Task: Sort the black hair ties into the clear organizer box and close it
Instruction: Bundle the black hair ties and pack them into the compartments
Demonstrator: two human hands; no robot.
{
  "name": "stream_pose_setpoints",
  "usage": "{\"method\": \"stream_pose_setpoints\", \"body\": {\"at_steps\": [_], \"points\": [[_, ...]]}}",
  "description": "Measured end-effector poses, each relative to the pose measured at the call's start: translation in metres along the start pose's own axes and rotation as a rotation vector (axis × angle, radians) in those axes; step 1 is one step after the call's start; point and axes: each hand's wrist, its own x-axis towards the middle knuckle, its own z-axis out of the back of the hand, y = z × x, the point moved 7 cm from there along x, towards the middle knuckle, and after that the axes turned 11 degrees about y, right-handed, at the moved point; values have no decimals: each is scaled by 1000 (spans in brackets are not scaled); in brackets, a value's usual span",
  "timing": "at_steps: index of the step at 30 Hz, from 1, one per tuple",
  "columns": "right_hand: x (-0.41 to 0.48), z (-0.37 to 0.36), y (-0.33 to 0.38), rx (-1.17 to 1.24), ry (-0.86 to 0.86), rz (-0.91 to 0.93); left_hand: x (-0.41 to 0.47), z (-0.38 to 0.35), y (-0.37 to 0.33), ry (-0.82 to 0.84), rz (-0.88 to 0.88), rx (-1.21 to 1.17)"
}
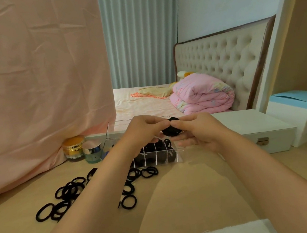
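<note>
A clear organizer box (180,156) with divided compartments stands open on the wooden table, its lid (111,130) raised at the back. Black hair ties fill several of its compartments. Just above the box, my left hand (142,129) and my right hand (195,128) meet and together pinch a small bunch of black hair ties (171,129). Several loose black hair ties (71,193) lie scattered on the table to the left and front of the box, partly hidden by my left forearm.
A gold-lidded jar (73,148) and a silver-lidded jar (92,151) stand left of the box. A white latched case (252,132) sits to the right, a blue-and-white box (302,112) beyond it. Pink cloth (38,92) hangs at the left. A bed lies behind.
</note>
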Motion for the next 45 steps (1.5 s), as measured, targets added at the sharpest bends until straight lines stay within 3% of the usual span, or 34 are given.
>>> {"method": "stream_pose_setpoints", "body": {"at_steps": [6,13,19,23,27,33,37,41,45], "points": [[25,17,1,-296,-137,-48,13,3,24,72,7,163],[45,-1,-2,-1081,-297,-76,13,3,54,114,58,496],[62,-14,-9,-1435,-215,-288,11,2,52,92,-22,664],[70,-19,-19,-1454,-25,-426,9,-6,50,124,-54,808],[65,-22,-11,-1220,154,-367,9,-11,51,153,-53,887],[44,-9,4,-1160,69,-185,10,-17,54,210,-7,980],[33,-22,-15,-1332,146,-135,9,-12,49,167,-39,894],[33,-41,-34,-1583,253,-155,8,-14,49,165,-42,956],[29,-39,-29,-1480,214,-180,8,-18,55,233,1,1074]]}}
